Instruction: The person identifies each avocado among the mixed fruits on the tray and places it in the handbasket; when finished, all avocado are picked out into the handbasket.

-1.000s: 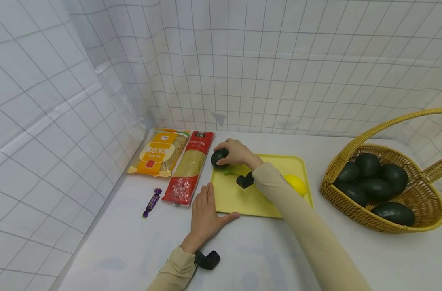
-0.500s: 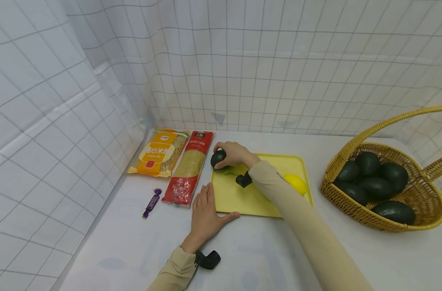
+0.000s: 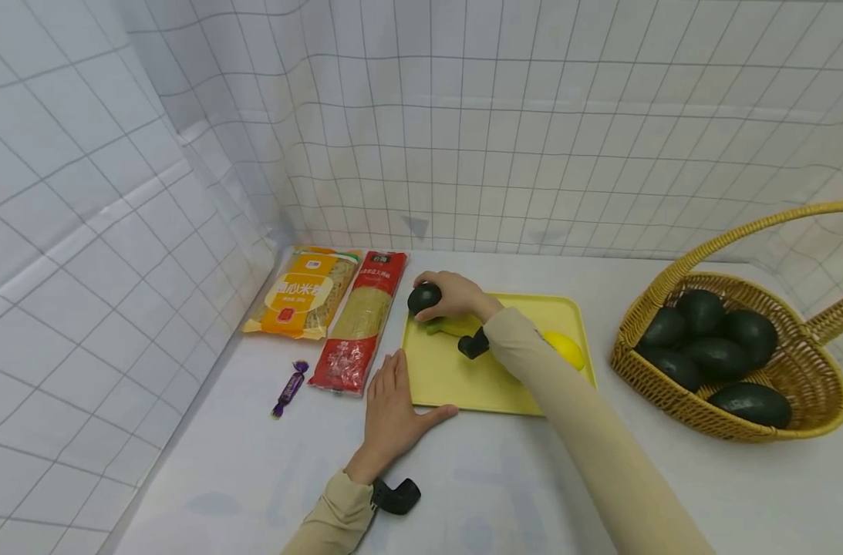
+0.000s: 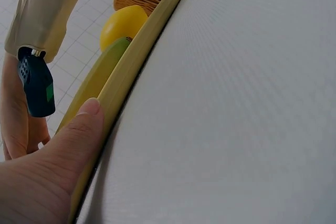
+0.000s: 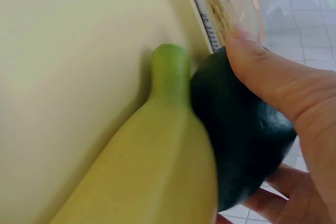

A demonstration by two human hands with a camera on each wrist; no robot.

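My right hand grips a dark green avocado at the far left corner of the yellow tray. In the right wrist view the thumb lies along the avocado, with fingers around its other side. A banana lies on the tray right beside it, its green stem close to the avocado. My left hand is spread at the tray's near left corner, fingers along the left side. The left wrist view shows its thumb on the front rim. A yellow lemon sits at the tray's right, partly behind the right sleeve.
A wicker basket with a tall handle stands at the right, holding several avocados. Left of the tray lie a red noodle packet, an orange pasta bag and a purple-wrapped candy. Grid-patterned sheeting rises behind.
My right hand has shifted slightly to the right with the avocado, after a small move left. The left hand has stayed in place at the tray corner.
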